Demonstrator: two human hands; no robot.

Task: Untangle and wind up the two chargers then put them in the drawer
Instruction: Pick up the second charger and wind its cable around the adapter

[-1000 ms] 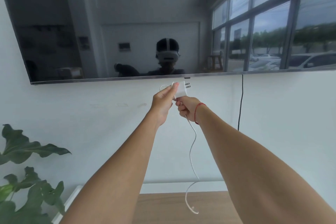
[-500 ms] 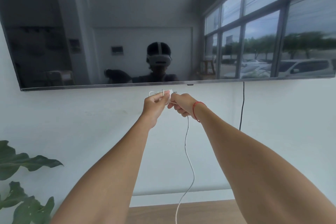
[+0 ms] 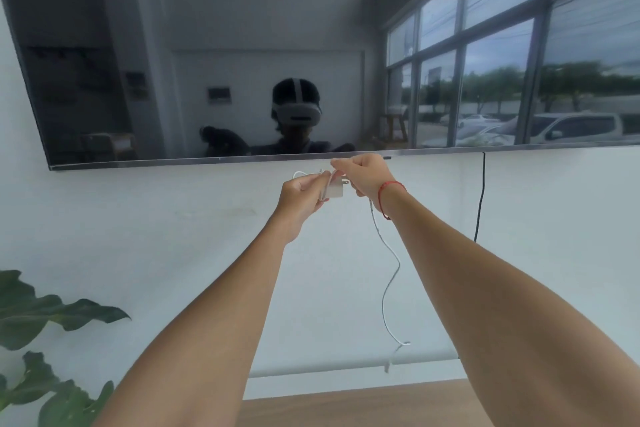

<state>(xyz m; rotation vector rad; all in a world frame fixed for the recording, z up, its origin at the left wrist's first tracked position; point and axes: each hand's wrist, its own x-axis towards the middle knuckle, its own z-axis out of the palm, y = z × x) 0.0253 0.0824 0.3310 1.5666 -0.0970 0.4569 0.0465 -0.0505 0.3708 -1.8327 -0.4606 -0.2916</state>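
White and small, the charger (image 3: 335, 190) is sitting high in front of you, between your two hands and just under the lower edge of the TV (image 3: 207, 45). Your left hand (image 3: 299, 198) is gripping its body with curled fingers. A few turns of cable (image 3: 382, 303) seem to be lying round it, though blur is making that hard to read. Your right hand (image 3: 363, 173) is pinching the cable just beside the prongs, and a red band (image 3: 388, 189) is circling that wrist. From there the cable is hanging loose, curving down beside your right forearm, with its end dangling in front of the wall above the wooden top (image 3: 346, 406).

That top is showing only as a strip at the bottom edge. The pale wall (image 3: 138, 236) is filling most of your view. The dark TV is reflecting a room, tall windows with parked cars beyond, and a person wearing a headset. A black cord (image 3: 479, 204) is running down the wall from the TV's lower edge on your right. Green leaves of a plant (image 3: 41, 315) are reaching in at lower left.
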